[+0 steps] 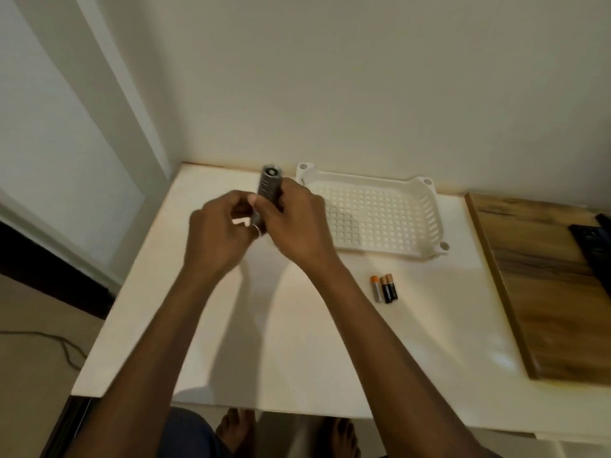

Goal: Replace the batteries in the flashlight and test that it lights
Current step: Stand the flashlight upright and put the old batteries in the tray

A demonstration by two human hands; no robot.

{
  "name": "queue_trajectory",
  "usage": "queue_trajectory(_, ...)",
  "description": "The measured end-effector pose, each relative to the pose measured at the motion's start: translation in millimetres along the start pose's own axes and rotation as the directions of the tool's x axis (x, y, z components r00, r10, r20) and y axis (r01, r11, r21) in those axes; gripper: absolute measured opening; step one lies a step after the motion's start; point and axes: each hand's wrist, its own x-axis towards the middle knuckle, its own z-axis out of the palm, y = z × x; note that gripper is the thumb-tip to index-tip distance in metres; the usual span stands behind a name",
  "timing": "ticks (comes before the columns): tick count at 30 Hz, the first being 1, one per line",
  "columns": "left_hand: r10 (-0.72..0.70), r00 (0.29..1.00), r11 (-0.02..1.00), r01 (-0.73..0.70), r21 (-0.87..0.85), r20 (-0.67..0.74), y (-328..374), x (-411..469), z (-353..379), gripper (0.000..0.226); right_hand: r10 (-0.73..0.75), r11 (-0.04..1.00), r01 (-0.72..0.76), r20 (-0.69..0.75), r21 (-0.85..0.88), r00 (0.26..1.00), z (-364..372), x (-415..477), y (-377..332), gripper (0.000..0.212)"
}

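Observation:
Both hands hold a dark grey flashlight (268, 186) above the white table (297, 342), its lens end pointing away toward the wall. My right hand (297, 223) wraps the barrel from the right. My left hand (218, 236) pinches the near tail end, which is partly hidden by my fingers and blurred. Three batteries (384, 288) lie side by side on the table to the right of my right forearm: one silver with an orange tip, two black with copper tops.
A white perforated plastic tray (426, 206) sits at the back right of the table. A wooden board (545, 292) lies along the right edge with a dark object (595, 249) on it. The wall is close behind. My feet show below the table's front edge.

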Motion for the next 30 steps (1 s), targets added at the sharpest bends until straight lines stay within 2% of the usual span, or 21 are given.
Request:
queue_trajectory(4, -0.039, 0.992, 0.995, 0.048, 0.083, -0.117, -30, 55, -3, 0.030, -0.041, 0.999, 0.041, 0.032, -0.021, 0.999, 42, 60, -4, 0.025)
queue_trajectory(7, -0.039, 0.987, 0.989, 0.060, 0.133, -0.153, -48, 86, 5, 0.024, -0.065, 0.996, 0.068, 0.055, -0.051, 0.996, 63, 93, 5, 0.025)
queue_trajectory(15, -0.019, 0.989, 0.995, 0.034, 0.097, -0.145, -71, 116, 20, 0.029, -0.078, 0.995, 0.078, 0.002, -0.062, 0.997, 88, 130, 30, 0.023)
queue_trajectory(20, -0.039, 0.991, 0.994, 0.052, 0.099, -0.128, -76, 126, 20, 0.033, -0.062, 0.991, 0.065, 0.025, -0.116, 0.998, 92, 140, 32, 0.023)
queue_trajectory(24, -0.162, 0.983, 0.982, 0.169, 0.085, -0.084, -78, 124, 17, 0.052, -0.007, 0.992, 0.014, 0.059, -0.127, 0.998, 79, 133, 32, 0.026)
queue_trajectory(26, -0.228, 0.967, 0.966, 0.239, 0.099, -0.115, -77, 112, 14, 0.056, 0.024, 0.990, -0.019, 0.041, -0.137, 0.999, 59, 121, 32, 0.026)
queue_trajectory(28, -0.245, 0.952, 0.955, 0.270, 0.123, -0.182, -70, 89, 14, 0.048, 0.054, 0.993, -0.052, 0.018, -0.105, 0.998, 31, 99, 36, 0.023)
queue_trajectory(30, -0.173, 0.961, 0.967, 0.207, 0.147, -0.214, -53, 59, 20, 0.032, 0.122, 0.991, -0.120, 0.024, -0.058, 0.992, -5, 69, 41, 0.021)
